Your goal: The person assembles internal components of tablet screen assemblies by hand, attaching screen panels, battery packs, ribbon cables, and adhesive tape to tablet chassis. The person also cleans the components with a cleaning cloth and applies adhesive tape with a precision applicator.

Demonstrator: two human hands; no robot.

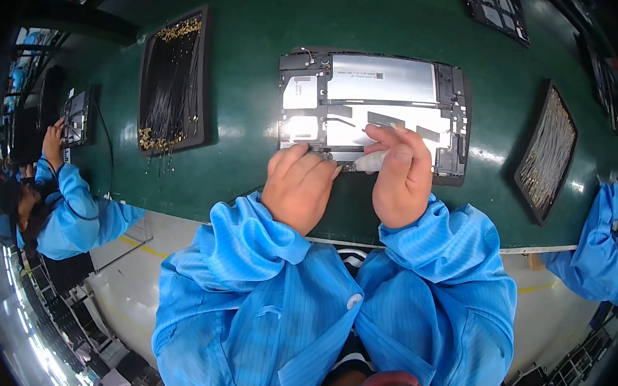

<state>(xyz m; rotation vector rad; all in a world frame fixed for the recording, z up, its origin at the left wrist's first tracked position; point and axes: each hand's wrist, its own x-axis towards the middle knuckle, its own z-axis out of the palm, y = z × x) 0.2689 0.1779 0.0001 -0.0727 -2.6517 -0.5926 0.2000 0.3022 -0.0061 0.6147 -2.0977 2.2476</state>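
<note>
An opened tablet with silver battery panels and a black frame lies in front of me on a dark pad. My right hand is closed around a slim tool with a white-wrapped grip, probably tweezers. Its dark tip points left, at the tablet's near edge. My left hand rests over the near left corner with its fingers curled down against the frame. Those fingertips meet close to the tool tip, and whatever they pinch is hidden.
A dark tray of black cables with gold ends lies left on the green table. A tray of pale cables sits right. Another opened tablet is at the far right. Co-workers in blue sleeves work at both sides.
</note>
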